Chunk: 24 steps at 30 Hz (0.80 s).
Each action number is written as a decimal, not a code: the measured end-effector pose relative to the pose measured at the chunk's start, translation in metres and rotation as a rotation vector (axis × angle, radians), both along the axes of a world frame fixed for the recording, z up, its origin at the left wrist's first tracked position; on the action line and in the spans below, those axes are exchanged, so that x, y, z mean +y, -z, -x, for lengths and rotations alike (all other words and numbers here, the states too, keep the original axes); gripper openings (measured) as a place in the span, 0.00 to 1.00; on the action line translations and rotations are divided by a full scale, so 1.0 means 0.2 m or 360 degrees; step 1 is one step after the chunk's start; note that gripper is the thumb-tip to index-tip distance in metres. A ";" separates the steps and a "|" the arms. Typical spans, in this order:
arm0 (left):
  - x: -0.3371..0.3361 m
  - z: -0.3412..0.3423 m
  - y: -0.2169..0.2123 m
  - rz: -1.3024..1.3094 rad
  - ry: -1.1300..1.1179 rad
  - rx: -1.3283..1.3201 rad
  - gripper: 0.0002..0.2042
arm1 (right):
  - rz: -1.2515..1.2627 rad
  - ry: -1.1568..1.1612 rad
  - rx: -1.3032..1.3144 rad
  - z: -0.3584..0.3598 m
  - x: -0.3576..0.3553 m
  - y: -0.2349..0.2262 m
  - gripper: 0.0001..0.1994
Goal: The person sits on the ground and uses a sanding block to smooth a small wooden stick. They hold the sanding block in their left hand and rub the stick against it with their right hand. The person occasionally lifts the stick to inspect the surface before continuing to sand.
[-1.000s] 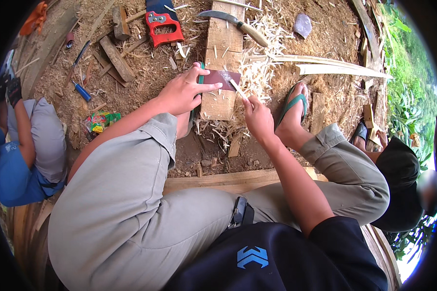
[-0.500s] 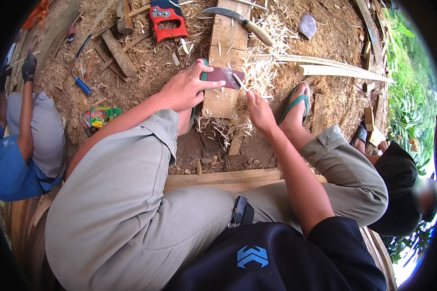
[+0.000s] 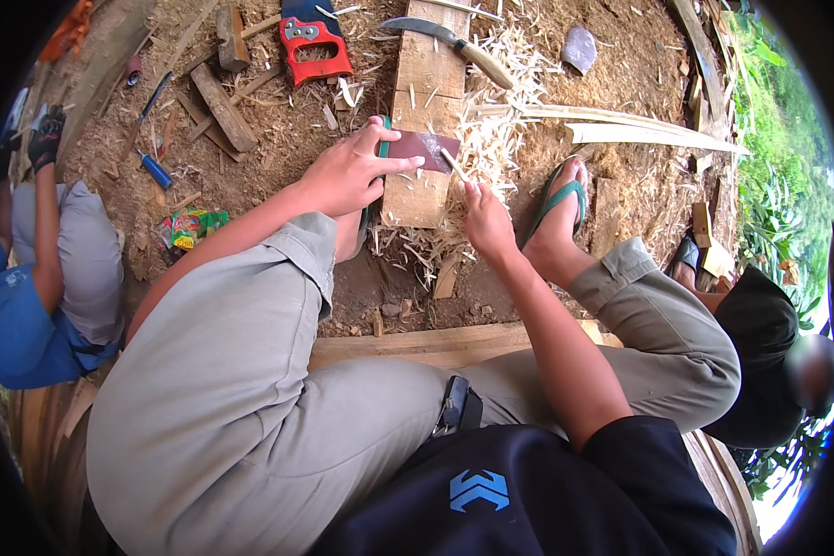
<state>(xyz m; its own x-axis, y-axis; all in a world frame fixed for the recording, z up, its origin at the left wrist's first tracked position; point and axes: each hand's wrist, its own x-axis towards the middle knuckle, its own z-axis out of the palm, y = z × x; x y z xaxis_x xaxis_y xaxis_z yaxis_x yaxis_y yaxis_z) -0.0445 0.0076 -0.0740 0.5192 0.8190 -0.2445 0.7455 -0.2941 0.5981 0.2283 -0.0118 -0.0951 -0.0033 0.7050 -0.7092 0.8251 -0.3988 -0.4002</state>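
Slender pale wooden stick, as I view it remotely through the head camera: it slants over the right edge of a light-brown flat wooden board, its far tip at a maroon rectangular abrasive-looking sheet laid across that board; I cannot tell whether the two touch. Right hand, just right of the board: grip pinched on the stick's near end. Left hand, at the board's left edge: grip unclosed, fingers spread upon the sheet. Farther up the board lies a curved metal knife with a wooden handle; left of the board, a red-handled saw; right of it, thin pale wood shavings. I judge the stick light, stiff and unlikely to slip, yet thin enough to snap sideways; best held near its tip, between thumb and forefinger.
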 end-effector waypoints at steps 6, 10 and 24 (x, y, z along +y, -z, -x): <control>0.01 -0.02 -0.01 0.0058 0.0021 -0.0010 0.30 | -0.0058 -0.0074 -0.0080 0.01 0.07 -0.02 0.24; 0.01 0.00 0.01 -0.0009 0.0016 -0.0031 0.29 | -0.0097 -0.0079 -0.0008 0.03 0.06 -0.04 0.23; 0.00 -0.01 0.01 0.0043 -0.0007 -0.0028 0.30 | -0.0062 0.0093 -0.0056 0.06 0.03 -0.08 0.23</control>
<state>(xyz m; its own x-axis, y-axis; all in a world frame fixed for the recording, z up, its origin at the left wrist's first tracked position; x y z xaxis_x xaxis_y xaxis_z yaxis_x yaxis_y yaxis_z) -0.0428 0.0084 -0.0757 0.5201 0.8143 -0.2575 0.7362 -0.2747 0.6185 0.2158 -0.0056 -0.0791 0.0629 0.7304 -0.6801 0.8147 -0.4312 -0.3878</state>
